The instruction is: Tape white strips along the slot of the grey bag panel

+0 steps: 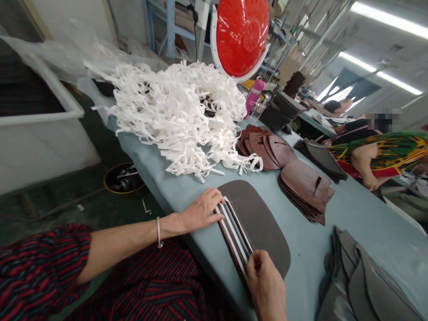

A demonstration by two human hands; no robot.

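A dark brown leather strip with white tape bands [234, 234] lies along the near edge of a grey oval mat [264, 223] on the blue-grey table [361, 223]. My left hand [200, 209] lies on the strip's far end, fingers stretched flat and pressing the white tape. My right hand [265, 281] pinches the near end of the strip between thumb and fingers.
A big heap of white tape strips [180, 111] fills the table's far left. Stacks of brown leather pieces [304, 187] lie in the middle, grey pieces [361, 276] at the near right. A red basket [242, 33] and pink bottle [254, 96] stand behind. Another person [377, 151] sits at right.
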